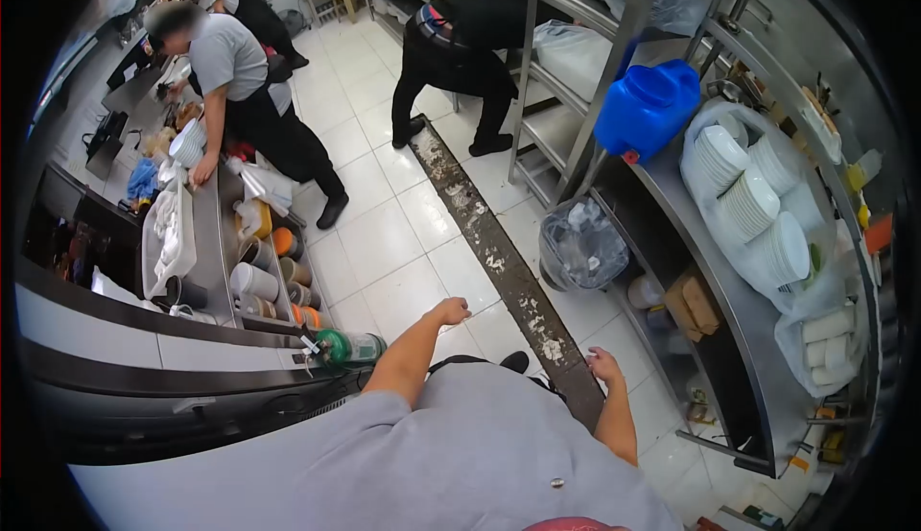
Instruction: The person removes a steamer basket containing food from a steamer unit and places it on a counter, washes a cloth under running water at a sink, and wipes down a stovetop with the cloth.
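My left hand hangs in the air in front of my body, over the white floor tiles, with its fingers curled in and nothing visible in them. To the right, my right hand is held low beside the dark floor drain strip. Its fingers are loosely bent and apart, holding nothing. Neither hand touches anything. A green gas canister is the closest object on my left side. Ahead of my right hand stands a bin lined with a clear plastic bag.
On the right, a steel counter bears bagged white bowls and a blue jerrycan. A person in a grey shirt works at the left counter. Another in black bends ahead; a third person is farther back.
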Demonstrator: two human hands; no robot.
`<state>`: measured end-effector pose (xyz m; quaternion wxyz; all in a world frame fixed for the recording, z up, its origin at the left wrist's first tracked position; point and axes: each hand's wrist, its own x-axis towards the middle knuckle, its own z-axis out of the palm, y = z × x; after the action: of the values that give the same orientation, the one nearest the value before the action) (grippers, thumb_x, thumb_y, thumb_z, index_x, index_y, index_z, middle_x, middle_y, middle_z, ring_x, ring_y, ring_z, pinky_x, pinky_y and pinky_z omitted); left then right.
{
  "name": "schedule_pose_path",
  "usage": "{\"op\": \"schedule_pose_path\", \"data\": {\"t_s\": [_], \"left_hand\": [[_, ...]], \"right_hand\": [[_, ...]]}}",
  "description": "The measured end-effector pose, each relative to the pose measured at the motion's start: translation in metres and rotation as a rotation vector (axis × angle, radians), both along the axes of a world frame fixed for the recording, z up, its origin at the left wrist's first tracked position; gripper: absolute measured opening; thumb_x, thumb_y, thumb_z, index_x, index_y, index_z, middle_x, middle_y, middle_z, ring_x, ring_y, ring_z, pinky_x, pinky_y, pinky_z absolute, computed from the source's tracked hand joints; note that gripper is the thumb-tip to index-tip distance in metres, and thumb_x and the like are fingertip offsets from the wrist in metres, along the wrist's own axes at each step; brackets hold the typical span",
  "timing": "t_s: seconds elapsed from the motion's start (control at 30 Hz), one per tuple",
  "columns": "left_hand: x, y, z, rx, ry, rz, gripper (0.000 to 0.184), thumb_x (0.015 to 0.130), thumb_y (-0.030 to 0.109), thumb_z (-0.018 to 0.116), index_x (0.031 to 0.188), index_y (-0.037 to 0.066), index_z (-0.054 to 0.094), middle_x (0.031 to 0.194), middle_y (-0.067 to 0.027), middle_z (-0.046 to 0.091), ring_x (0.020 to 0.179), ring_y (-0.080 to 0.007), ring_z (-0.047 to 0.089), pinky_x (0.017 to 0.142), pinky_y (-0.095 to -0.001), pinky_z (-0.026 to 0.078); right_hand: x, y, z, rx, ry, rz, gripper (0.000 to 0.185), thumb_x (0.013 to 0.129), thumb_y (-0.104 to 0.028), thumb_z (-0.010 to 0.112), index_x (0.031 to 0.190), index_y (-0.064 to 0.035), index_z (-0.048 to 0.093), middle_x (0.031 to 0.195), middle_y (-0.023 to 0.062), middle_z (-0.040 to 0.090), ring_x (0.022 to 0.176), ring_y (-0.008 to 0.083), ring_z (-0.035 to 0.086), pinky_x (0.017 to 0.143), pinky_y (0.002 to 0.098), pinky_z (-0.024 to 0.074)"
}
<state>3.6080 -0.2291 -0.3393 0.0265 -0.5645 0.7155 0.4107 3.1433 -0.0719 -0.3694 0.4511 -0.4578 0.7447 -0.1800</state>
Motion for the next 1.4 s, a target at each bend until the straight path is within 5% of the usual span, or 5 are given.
{"op": "schedule_pose_path", "data": {"t_s": [0.47,0.57,0.9,1.1,1.4], "left_hand": [[0.176,0.083,-0.019,0.274,-0.261,0.043,0.041,0.072,0.026,0.057,0.103,0.000,0.064,0.103,-0.0225,0.063,0.098,-0.0354,0.061,0.085,-0.0400,0.049],[0.173,0.083,-0.015,0.231,-0.103,0.173,0.045,0.071,0.024,0.057,0.109,0.000,0.061,0.110,-0.0227,0.061,0.105,-0.0352,0.058,0.090,-0.0382,0.046],[0.161,0.064,-0.011,0.245,0.034,0.325,0.045,0.071,0.023,0.056,0.112,0.003,0.060,0.115,-0.0220,0.059,0.111,-0.0358,0.054,0.095,-0.0365,0.042],[0.143,0.108,-0.046,0.421,0.252,0.609,0.022,0.076,0.013,0.046,0.090,0.003,0.060,0.067,-0.0115,0.060,0.051,-0.0191,0.058,0.038,-0.0326,0.040],[0.144,0.207,-0.022,0.639,0.258,0.841,0.018,0.078,0.011,0.046,0.093,0.006,0.054,0.067,-0.0066,0.054,0.052,-0.0191,0.053,0.041,-0.0311,0.039]], "right_hand": [[0.083,0.109,0.026,0.776,-0.102,-0.175,0.017,0.087,-0.022,0.053,0.099,-0.0112,0.054,0.072,0.0035,0.054,0.058,0.0152,0.050,0.048,0.0334,0.0435],[0.100,0.113,0.010,0.750,-0.103,-0.026,0.041,0.086,-0.025,0.055,0.124,-0.0118,0.050,0.105,0.0112,0.061,0.085,0.0245,0.060,0.068,0.0445,0.0503],[0.076,0.033,0.065,0.199,0.466,0.378,0.038,0.080,-0.027,0.058,0.112,-0.0062,0.059,0.095,0.0158,0.065,0.086,0.0285,0.062,0.073,0.0394,0.0499],[0.120,0.007,0.093,0.081,0.387,0.374,0.042,0.078,-0.028,0.058,0.113,-0.0052,0.059,0.101,0.0185,0.064,0.095,0.0347,0.060,0.083,0.0406,0.0476],[0.137,0.041,0.064,0.205,0.179,0.596,0.041,0.079,-0.029,0.059,0.114,-0.0067,0.058,0.114,0.0159,0.060,0.107,0.0327,0.055,0.091,0.0388,0.0446]]}}
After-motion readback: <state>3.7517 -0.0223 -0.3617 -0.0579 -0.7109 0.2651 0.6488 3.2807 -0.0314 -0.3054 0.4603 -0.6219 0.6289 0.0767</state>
